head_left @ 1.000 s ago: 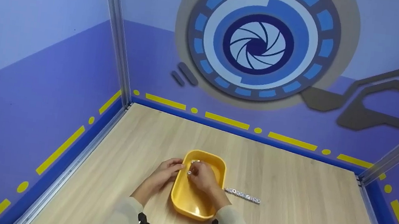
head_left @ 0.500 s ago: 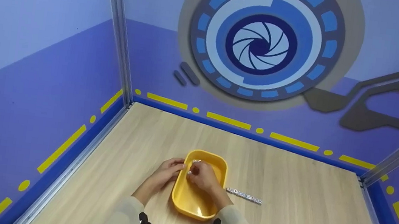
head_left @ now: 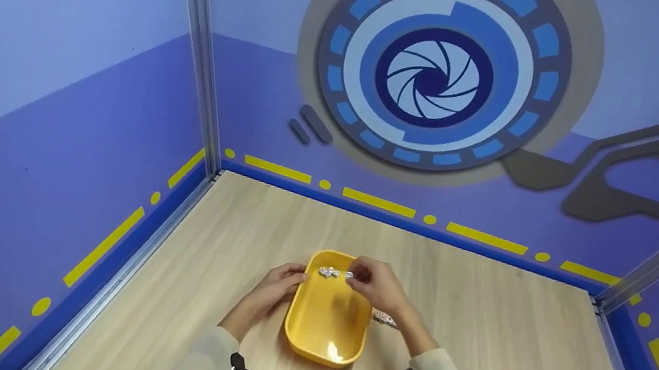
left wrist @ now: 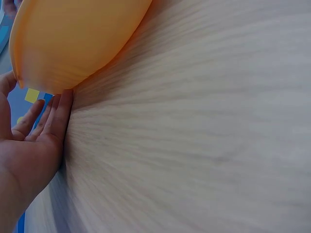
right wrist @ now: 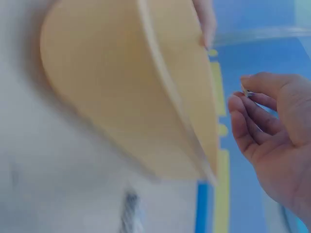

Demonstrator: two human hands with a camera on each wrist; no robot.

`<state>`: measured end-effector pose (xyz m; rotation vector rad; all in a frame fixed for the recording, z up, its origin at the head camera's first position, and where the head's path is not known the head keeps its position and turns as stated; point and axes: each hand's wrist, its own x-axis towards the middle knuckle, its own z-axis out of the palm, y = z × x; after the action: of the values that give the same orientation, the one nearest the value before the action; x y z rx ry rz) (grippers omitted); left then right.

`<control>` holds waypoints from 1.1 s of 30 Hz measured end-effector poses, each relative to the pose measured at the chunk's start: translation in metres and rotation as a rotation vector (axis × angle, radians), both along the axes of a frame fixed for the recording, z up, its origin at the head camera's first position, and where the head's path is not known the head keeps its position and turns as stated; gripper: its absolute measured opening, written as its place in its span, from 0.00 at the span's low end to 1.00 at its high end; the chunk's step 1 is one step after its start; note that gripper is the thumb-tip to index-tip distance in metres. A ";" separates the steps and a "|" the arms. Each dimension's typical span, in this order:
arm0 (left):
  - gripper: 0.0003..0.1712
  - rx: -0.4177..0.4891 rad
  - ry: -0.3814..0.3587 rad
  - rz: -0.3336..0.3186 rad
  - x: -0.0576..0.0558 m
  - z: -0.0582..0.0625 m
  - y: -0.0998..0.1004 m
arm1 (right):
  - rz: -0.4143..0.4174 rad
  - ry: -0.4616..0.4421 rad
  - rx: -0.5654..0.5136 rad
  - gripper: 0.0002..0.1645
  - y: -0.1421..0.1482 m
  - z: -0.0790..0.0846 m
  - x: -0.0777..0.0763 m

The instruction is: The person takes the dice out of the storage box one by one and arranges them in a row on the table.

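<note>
A yellow plastic tray [head_left: 325,329] lies on the wooden table. My left hand [head_left: 276,286] rests against its left side. In the left wrist view its fairly straight fingers [left wrist: 60,114] touch the outer wall, with the thumb by the rim. My right hand [head_left: 379,285] is raised over the tray's right rim. Between thumb and index finger it pinches a tiny whitish piece [right wrist: 248,92], mostly hidden. Inside the tray's far end lies a little cluster of small white patterned pieces [head_left: 329,272].
Right of the tray, a row of small patterned pieces [head_left: 383,318] lies on the table [head_left: 493,337], partly hidden by my right forearm. It appears blurred in the right wrist view. Purple-blue panels [head_left: 252,100] with metal posts [head_left: 200,56] bound the table.
My right hand has risen from inside the tray and shifted right, uncovering the patterned pieces at the far end. My left hand stays at the tray's left side.
</note>
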<state>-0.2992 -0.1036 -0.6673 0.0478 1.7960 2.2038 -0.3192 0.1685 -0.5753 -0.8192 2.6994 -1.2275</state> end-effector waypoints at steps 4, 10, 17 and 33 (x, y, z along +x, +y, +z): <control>0.28 -0.011 -0.005 0.000 -0.001 0.000 0.002 | -0.019 0.027 -0.032 0.07 0.047 0.000 0.005; 0.28 0.008 -0.001 -0.009 0.000 -0.003 0.001 | -0.122 0.036 -0.033 0.06 0.109 -0.014 0.020; 0.30 -0.001 -0.005 -0.007 0.000 0.000 -0.001 | -0.273 -0.018 -0.039 0.07 0.156 -0.032 0.040; 0.30 -0.008 0.000 -0.018 -0.002 0.001 0.000 | -0.380 -0.125 0.081 0.10 0.203 -0.073 0.070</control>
<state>-0.3010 -0.1040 -0.6663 0.0621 1.7976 2.1843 -0.2493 0.3717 -0.6480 -0.2146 2.8600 -1.1716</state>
